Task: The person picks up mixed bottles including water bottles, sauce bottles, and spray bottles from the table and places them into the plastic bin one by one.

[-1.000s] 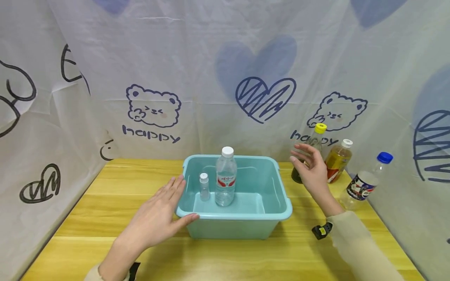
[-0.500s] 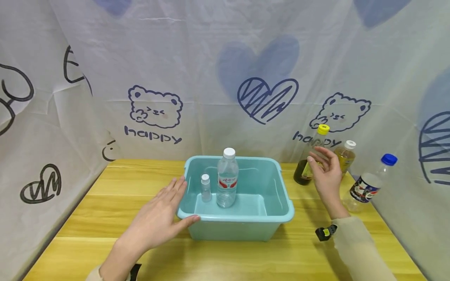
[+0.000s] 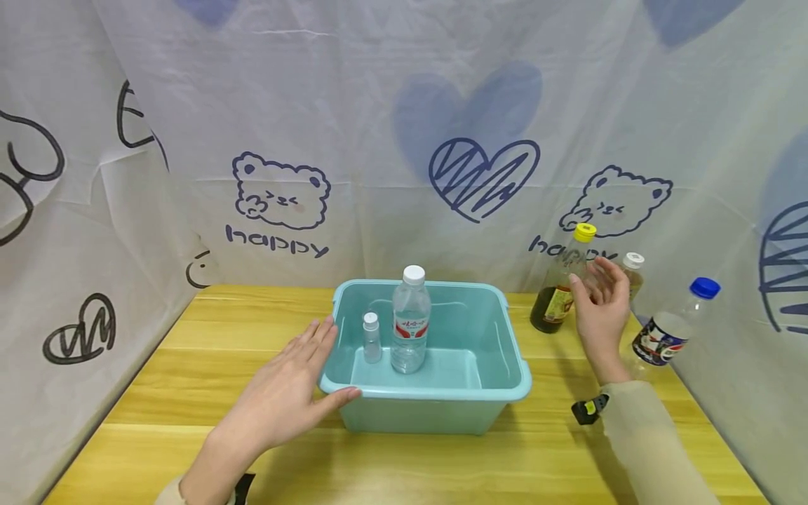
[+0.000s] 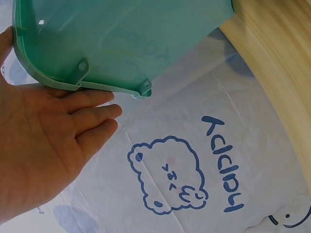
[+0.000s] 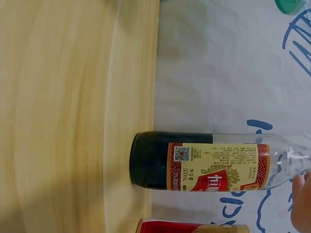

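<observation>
My left hand [image 3: 278,393] lies straight-fingered along the left side of a light blue-green plastic tub [image 3: 423,415], its thumb by the front rim. In the left wrist view, those fingers [image 4: 95,116] sit just under the tub's rim. Loosely curved and holding nothing, my right hand [image 3: 602,312] hovers beside a yellow-capped glass bottle [image 3: 554,305] of dark liquid. The right wrist view has a fingertip [image 5: 302,199] close to that bottle's neck. Behind this hand, a white-capped bottle [image 3: 633,261] is mostly hidden.
Inside the tub stand a clear water bottle [image 3: 410,326] with a white cap and a small clear bottle [image 3: 372,340]. A blue-capped bottle [image 3: 661,338] leans rightward in view at the table's right side. A printed cloth [image 3: 379,210] hangs behind the wooden table [image 3: 189,365].
My right hand has moved rightward, uncovering the yellow-capped bottle's label and covering more of the white-capped bottle. The left hand has stayed at the tub.
</observation>
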Available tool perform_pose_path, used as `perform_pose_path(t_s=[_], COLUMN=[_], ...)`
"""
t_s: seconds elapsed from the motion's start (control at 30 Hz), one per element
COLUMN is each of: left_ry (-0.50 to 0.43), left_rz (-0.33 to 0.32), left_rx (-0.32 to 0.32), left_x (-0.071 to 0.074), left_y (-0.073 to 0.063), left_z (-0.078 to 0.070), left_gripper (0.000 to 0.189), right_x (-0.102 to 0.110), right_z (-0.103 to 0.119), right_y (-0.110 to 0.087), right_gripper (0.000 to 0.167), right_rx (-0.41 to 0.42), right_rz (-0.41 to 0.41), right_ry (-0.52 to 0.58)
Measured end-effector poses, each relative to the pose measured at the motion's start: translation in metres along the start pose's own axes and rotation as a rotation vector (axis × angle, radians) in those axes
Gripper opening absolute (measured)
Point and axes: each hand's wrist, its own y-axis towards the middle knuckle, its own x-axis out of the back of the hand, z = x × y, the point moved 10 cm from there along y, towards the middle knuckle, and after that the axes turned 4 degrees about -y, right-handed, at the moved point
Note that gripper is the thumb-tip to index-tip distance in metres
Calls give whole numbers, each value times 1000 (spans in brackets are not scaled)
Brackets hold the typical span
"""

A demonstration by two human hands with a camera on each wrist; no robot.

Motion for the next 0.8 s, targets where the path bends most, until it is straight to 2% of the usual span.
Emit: perform_pose_path(t_s=[0.17,0.47,0.8], left_ry=[3,5,1], left_rz=[1,1,1], left_rx=[1,-5,-3], left_x=[0,0,0], left_y=[0,0,-1], left_z=[1,0,1], left_gripper=[106,106,105], right_x=[-3,-10,-20], right_z=[-3,-14,-31], right_y=[6,19,23], right_gripper=[67,79,87], right_rx=[-18,17,-40], right_rz=[13,52,154], right_ry=[-94,-199,-283])
